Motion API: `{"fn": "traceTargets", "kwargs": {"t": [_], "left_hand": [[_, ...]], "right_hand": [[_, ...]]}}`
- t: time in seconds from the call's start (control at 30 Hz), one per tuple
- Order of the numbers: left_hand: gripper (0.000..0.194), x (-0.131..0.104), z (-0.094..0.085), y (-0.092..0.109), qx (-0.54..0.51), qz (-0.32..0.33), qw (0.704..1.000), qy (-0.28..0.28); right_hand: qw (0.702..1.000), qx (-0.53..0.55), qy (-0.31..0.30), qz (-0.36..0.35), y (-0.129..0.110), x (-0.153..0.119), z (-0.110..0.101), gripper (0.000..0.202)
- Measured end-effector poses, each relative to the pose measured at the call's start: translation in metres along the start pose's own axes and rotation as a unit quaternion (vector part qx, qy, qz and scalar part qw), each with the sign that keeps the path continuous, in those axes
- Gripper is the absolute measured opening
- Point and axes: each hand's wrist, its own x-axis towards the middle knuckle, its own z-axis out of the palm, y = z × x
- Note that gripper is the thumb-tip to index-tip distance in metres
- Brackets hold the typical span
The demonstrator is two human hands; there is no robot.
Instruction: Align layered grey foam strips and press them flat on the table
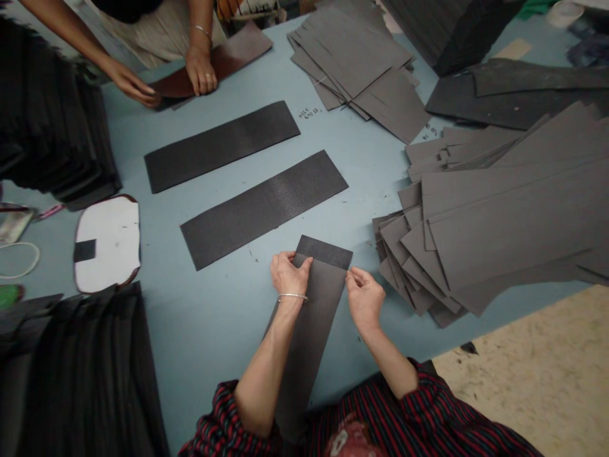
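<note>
— Left hand [288, 273]?
— Pinching the far left corner of the grey sheet [311, 330], fingers curled over its edge.

— Right hand [364, 297]?
— Gripping the far right edge, thumb and fingers closed on it.

— Lie of the sheet?
— Directly between both hands, long axis running from the lap outward across the blue table [200, 330]; equally near to each. Sitting atop a darker textured strip [328, 251] peeking out beyond.

— Materials?
— Smooth, matte, thin, rectangular. Two grainy black strips [264, 206] parallel beyond; fanned grey stack [499, 222] to the right; another person's hands [200, 66] on a brown piece.
</note>
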Motion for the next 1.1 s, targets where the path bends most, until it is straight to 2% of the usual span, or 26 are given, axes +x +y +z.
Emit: {"fn": "traceTargets", "kwargs": {"t": [0.17, 0.37, 0.6, 0.67, 0.77, 0.87, 0.97, 1.03, 1.1], "left_hand": [[0.041, -0.002, -0.004, 0.004, 0.008, 0.0, 1.0, -0.012], [0.07, -0.019, -0.007, 0.019, 0.105, 0.016, 0.994, -0.02], [0.068, -0.024, -0.006, 0.02, 0.121, 0.016, 0.992, -0.02], [0.068, -0.024, -0.006, 0.019, 0.117, 0.016, 0.993, -0.022], [0.068, -0.023, -0.007, 0.019, 0.114, 0.012, 0.993, -0.024], [0.068, -0.024, -0.007, 0.019, 0.109, 0.012, 0.994, -0.019], [0.069, -0.025, -0.006, 0.018, 0.099, 0.016, 0.995, -0.016], [0.068, -0.025, -0.005, 0.017, 0.087, 0.016, 0.996, -0.017], [0.064, -0.022, -0.003, 0.013, 0.069, 0.018, 0.997, -0.015]], "right_hand": [[0.998, 0.062, -0.024, 0.007, 0.007, 0.0, -0.001, 0.038], [0.995, 0.095, -0.021, -0.011, 0.018, -0.003, 0.003, 0.035], [0.997, 0.061, -0.009, -0.051, 0.022, -0.01, 0.004, 0.03], [0.996, 0.053, -0.02, -0.075, 0.025, -0.014, 0.0, 0.03], [0.987, 0.027, -0.031, -0.156, 0.028, -0.022, -0.006, 0.029], [0.966, -0.055, -0.042, -0.249, 0.025, -0.027, -0.011, 0.03], [0.933, -0.171, -0.068, -0.309, 0.019, -0.029, -0.011, 0.032], [0.899, -0.256, -0.102, -0.341, 0.015, -0.029, -0.007, 0.041], [0.853, -0.324, -0.158, -0.377, 0.013, -0.029, 0.0, 0.059]]}}
